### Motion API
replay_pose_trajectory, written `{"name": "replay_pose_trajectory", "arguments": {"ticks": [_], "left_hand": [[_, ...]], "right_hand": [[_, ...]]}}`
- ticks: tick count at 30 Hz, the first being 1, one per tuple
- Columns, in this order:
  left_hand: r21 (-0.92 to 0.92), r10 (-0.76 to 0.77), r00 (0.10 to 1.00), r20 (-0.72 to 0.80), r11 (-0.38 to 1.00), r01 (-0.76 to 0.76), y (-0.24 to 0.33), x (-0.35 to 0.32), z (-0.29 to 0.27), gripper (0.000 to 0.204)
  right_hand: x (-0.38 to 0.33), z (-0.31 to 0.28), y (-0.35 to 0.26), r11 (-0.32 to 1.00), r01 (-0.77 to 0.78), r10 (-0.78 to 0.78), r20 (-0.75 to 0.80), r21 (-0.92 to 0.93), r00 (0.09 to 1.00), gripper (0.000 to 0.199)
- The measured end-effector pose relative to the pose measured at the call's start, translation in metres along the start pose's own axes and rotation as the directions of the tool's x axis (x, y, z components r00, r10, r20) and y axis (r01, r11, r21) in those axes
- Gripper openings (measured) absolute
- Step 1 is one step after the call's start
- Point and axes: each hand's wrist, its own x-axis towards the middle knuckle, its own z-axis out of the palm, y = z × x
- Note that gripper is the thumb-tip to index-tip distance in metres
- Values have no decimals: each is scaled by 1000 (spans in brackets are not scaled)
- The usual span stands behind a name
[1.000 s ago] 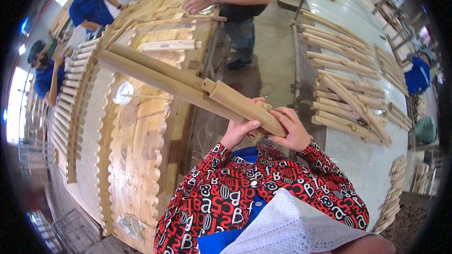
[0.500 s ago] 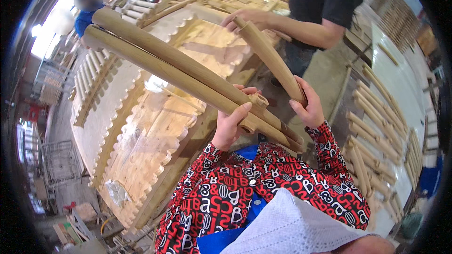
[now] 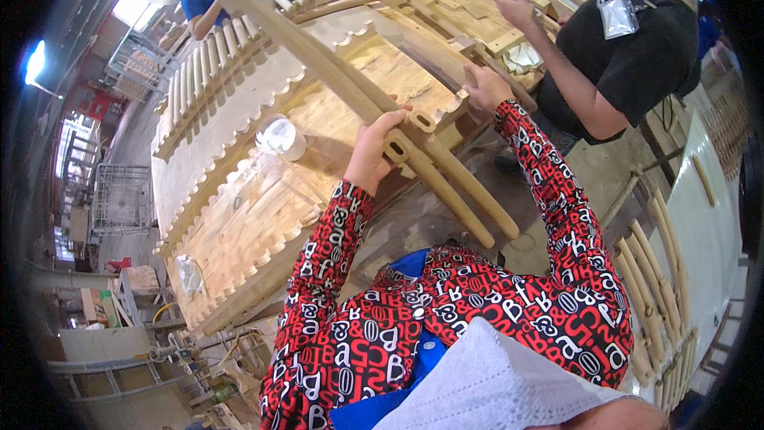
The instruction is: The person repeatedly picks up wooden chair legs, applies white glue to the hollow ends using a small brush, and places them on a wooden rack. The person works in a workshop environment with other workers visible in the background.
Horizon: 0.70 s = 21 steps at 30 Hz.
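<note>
The left hand (image 3: 372, 151) has its grip clenched around two long curved wooden chair legs (image 3: 430, 163), held slanting above the plywood worktop (image 3: 239, 215). The right hand (image 3: 487, 86) grasps another wooden piece (image 3: 434, 52) just beyond them, near a white cup (image 3: 282, 137).

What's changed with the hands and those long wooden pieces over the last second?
The right hand let go of the long curved wooden pieces and moved out to the workbench. The left hand now grips them alone, near their slotted ends. The pieces stay raised, pointing up and left.
</note>
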Motion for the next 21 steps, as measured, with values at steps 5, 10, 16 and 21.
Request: {"name": "replay_pose_trajectory", "arguments": {"ticks": [5, 10, 16, 21], "left_hand": [[-59, -137, 989, 46, 988, 140, -10, 45, 3, 42], [-98, -283, 954, 102, 951, 293, -24, 100, 8, 34], [-108, -298, 954, 6, 949, 297, -52, 157, -7, 26], [-110, -219, 969, -118, 972, 206, -61, 180, -17, 28]], "right_hand": [[-74, -6, 4, 923, 97, -18, -213, 371, 977, 36], [-163, -22, -9, 419, -395, -66, 462, 818, 885, 40], [-156, -45, -14, 801, -298, 146, 314, 519, 938, 48], [-143, -47, -22, 996, -32, 49, 210, -83, 976, 58]]}}
